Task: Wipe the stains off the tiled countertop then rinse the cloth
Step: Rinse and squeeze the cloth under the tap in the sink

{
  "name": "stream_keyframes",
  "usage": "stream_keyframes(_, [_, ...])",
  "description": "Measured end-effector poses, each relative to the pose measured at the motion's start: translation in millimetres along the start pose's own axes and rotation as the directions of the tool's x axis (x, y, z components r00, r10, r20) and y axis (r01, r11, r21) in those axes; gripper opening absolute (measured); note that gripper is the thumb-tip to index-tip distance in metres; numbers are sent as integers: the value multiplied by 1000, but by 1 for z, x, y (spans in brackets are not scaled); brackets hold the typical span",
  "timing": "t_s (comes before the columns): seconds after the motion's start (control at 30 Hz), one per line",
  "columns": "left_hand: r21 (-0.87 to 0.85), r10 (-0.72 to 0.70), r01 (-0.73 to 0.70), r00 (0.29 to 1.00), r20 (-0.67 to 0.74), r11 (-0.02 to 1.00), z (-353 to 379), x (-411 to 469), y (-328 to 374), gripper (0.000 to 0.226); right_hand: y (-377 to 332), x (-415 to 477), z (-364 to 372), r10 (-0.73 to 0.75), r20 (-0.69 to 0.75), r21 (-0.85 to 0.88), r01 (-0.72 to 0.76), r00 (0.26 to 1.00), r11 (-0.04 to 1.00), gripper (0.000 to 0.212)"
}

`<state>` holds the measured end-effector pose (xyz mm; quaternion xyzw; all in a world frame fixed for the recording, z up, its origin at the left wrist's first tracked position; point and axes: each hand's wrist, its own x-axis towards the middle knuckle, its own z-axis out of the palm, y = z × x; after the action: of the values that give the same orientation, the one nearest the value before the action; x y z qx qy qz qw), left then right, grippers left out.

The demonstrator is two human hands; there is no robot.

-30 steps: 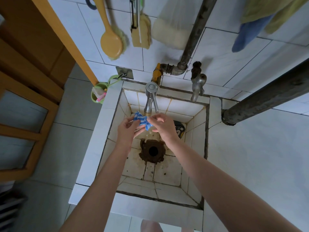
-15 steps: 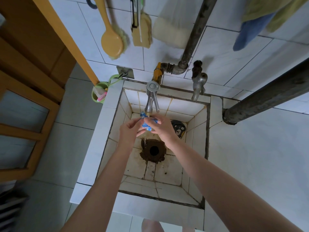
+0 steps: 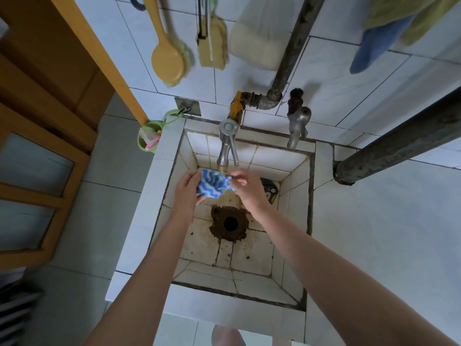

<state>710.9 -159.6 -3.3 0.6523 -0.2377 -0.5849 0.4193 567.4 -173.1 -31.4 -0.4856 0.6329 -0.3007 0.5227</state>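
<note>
A blue-and-white wavy-striped cloth [image 3: 212, 182] is stretched out flat between both hands, right under the spout of the silver tap [image 3: 226, 143]. Water runs from the spout onto the cloth and drips off below it. My left hand [image 3: 186, 193] grips the cloth's left edge. My right hand [image 3: 247, 188] pinches its right edge with thumb and fingers. Both hands hover above the tiled sink basin [image 3: 294, 208] and its dirty brown drain hole [image 3: 230, 223]. The tiled countertop [image 3: 379, 221] lies to the right of the sink.
A second old tap [image 3: 297, 121] sticks out of the wall further right. Brushes [image 3: 167, 61] and a sponge hang on the wall tiles above. A green cup [image 3: 147, 139] hangs at the sink's left rim. A thick dark pipe [image 3: 399, 143] crosses above the countertop. A wooden cabinet [image 3: 45, 121] stands left.
The cloth was bunched and rubbed between both hands; now it is pulled open and spread flat under the running tap. Both hands have moved apart.
</note>
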Motion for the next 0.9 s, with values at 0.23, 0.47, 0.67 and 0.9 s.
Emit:
stream_keyframes(0.23, [64,54,-57,998,41,996,2,3,4,18,-9,1,1,-63,115,-167,82,991,983,23])
stream_keyframes(0.47, [249,172,-176,984,38,952,7,12,7,22,0,3,4,-129,190,-273,179,973,945,29])
stream_keyframes(0.67, [524,205,-181,979,13,832,12,23,5,27,-1,3,0,116,181,-7,-117,977,993,29])
stream_keyframes(0.9, [596,105,-117,993,55,794,23,21,4,30,-4,3,-5,139,231,419,-227,963,879,18])
